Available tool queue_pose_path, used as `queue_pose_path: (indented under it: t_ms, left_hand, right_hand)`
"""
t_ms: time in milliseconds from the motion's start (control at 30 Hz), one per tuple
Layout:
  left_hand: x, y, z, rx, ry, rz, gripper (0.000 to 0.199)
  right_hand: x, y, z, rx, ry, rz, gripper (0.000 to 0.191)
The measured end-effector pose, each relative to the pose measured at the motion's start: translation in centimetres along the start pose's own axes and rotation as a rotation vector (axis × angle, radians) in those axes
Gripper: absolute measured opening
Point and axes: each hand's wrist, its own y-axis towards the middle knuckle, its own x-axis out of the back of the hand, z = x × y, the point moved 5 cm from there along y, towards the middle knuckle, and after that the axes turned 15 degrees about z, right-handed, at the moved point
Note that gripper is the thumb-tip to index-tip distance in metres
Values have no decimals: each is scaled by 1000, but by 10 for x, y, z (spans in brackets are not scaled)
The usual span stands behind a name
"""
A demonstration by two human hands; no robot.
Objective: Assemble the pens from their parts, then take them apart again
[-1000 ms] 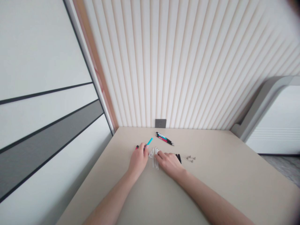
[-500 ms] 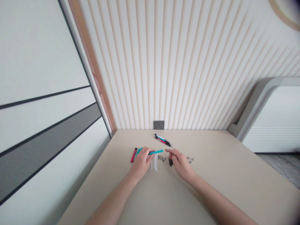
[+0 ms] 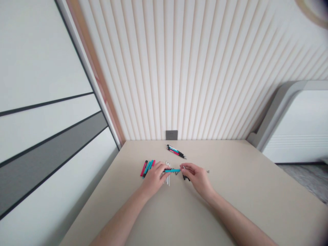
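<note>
My left hand [image 3: 154,176] is closed around a blue pen barrel [image 3: 175,170] with a dark end, held nearly level above the table. At the barrel's right tip, my right hand [image 3: 196,175] has its thumb and fingers pinched together; what they grip there is too small to make out. Under the left fingers lie several thin white refills [image 3: 167,180], partly covered. Small black pen parts [image 3: 186,178] rest beneath the right hand. Left of my left hand is a group of red and blue pen barrels [image 3: 148,168].
Several assembled pens [image 3: 176,151] lie together toward the back of the beige table [image 3: 217,153]. A small metallic piece [image 3: 208,171] shows just right of my right hand. Behind the table rises a ribbed wall with a dark socket [image 3: 171,135].
My right hand went from a pointing index finger to a pinch at the barrel's right tip. The barrel is now more level. The view has shifted slightly.
</note>
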Motion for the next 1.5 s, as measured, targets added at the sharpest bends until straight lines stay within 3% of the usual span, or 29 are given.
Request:
queue_pose_path:
  t_ms: [333,500,600,867,1233,1367,1500]
  left_hand:
    - [5,-2,-1,28,12,-33,17]
    - [1,-2,-1,-5,3,-5,13]
    - [-1,-1,0,2,-53,-7,12]
    - [-8,-1,4,165,-490,-42,20]
    - [-6,-1,4,148,-535,-87,24]
    - [7,-4,10,159,-502,-172,25]
    - [39,-12,26,221,-431,-400,28]
  right_hand:
    - [16,-1,6,38,-31,-120,37]
    - [5,-4,9,54,-233,-33,40]
    - [-6,-6,18,90,-372,89,35]
    - [-30,-11,23,79,-456,348,25]
    - [-36,-10,16,13,-507,368,20]
    - [-30,-10,14,39,-547,316,24]
    - [-22,-9,12,46,-561,256,26]
